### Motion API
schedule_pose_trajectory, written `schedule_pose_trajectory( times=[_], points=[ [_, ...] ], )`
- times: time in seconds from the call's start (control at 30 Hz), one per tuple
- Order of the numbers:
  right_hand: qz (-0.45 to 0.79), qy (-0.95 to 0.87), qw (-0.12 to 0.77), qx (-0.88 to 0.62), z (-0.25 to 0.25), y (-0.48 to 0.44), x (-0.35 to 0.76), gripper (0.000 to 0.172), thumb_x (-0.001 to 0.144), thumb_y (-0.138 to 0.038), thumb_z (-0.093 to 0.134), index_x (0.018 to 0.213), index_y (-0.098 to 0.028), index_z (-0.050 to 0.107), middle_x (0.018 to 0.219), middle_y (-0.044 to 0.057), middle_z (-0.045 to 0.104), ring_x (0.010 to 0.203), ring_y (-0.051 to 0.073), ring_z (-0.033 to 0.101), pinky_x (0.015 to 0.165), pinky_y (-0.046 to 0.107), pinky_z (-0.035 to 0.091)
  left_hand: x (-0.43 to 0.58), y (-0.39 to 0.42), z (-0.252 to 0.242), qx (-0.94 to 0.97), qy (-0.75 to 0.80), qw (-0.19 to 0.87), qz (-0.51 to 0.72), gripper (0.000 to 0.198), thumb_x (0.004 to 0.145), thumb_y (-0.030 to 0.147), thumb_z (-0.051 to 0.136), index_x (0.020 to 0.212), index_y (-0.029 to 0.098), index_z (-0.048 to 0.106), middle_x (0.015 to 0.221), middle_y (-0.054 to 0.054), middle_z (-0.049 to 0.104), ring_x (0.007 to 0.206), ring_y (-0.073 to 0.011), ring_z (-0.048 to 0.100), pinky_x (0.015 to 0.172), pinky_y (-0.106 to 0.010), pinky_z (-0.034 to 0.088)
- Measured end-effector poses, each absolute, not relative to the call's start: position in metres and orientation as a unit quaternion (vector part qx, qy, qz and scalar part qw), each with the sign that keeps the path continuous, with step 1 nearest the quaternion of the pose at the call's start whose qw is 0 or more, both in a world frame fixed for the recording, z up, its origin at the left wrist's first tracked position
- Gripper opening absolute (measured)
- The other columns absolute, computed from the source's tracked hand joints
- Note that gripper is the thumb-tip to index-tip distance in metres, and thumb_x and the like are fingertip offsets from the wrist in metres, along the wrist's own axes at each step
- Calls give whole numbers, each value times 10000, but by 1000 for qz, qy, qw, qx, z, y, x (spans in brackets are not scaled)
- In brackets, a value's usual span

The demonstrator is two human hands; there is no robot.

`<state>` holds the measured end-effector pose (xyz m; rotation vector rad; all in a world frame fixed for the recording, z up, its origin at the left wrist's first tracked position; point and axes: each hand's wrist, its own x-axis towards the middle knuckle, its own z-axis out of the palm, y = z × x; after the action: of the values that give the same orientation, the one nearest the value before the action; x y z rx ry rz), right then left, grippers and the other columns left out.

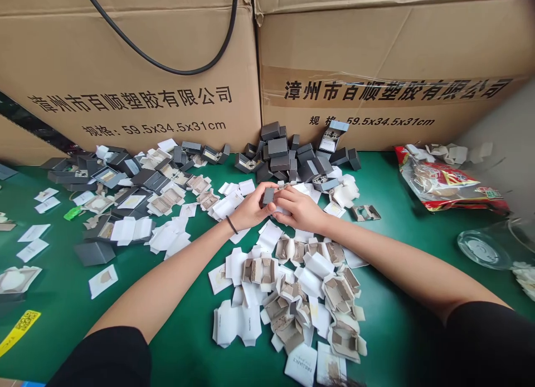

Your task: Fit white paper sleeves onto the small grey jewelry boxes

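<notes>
Near the middle of the green table, my left hand (256, 207) is closed around a small dark grey box (268, 196), with a black band on the wrist. My right hand (298, 207) meets it from the other side, fingers curled over something pale that my hands mostly hide. Just beyond them rises a pile of dark grey boxes (278, 147), some with lids up. Below my wrists lie many torn white and grey card inserts (259, 270) and folded paper leaflets (238, 323).
Two large cardboard cartons (167, 53) stand along the back, a black cable (188, 72) hanging before them. More grey boxes (150, 180) and inserts cover the left. At right are a red food packet (451, 181) and a clear plastic cup (485, 248). A yellow label (20, 331) lies front left.
</notes>
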<state>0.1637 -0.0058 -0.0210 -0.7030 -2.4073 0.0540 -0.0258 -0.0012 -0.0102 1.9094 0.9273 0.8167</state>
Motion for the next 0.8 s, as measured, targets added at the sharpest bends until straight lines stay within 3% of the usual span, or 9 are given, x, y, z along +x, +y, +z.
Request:
schedule_pose_trajectory(
  times=[0.13,0.27,0.53,0.67,0.8],
  points=[
    [10,-911,324,-255,-26,-6,164,163,857,-357,507,861,-203,559,934,81,606,867,205,547,753,346,467,-28,-1,-5,763,357,453,292,736,681,522,675,1279,198,393,1070,-90,584,962,-240,563,809,-321,443],
    [9,-882,386,-270,-25,-7,165,119,863,-308,512,897,-201,554,957,87,609,891,199,574,784,351,476,-27,2,-6,709,327,536,320,700,700,403,692,1298,211,382,1200,-107,541,1074,-250,541,884,-345,445],
    [71,-770,524,-357,-14,-10,164,167,856,-360,538,928,-212,562,977,88,592,890,201,587,765,353,504,-14,-5,-3,602,344,616,374,541,726,405,678,1177,178,482,1011,-82,609,1012,-229,576,940,-416,441],
    [114,-748,539,-371,-13,-13,161,177,856,-378,530,898,-209,564,950,82,590,889,202,574,772,362,500,-4,-13,-4,568,343,629,405,575,716,421,687,1188,179,465,970,-73,602,1041,-240,565,931,-418,459],
    [181,-750,520,-366,-11,-13,160,192,868,-374,513,941,-204,568,956,79,581,891,189,563,757,342,501,-3,-14,-8,520,354,647,430,506,719,434,680,1118,173,512,1061,-83,593,1082,-251,549,932,-426,470]
  ],
)
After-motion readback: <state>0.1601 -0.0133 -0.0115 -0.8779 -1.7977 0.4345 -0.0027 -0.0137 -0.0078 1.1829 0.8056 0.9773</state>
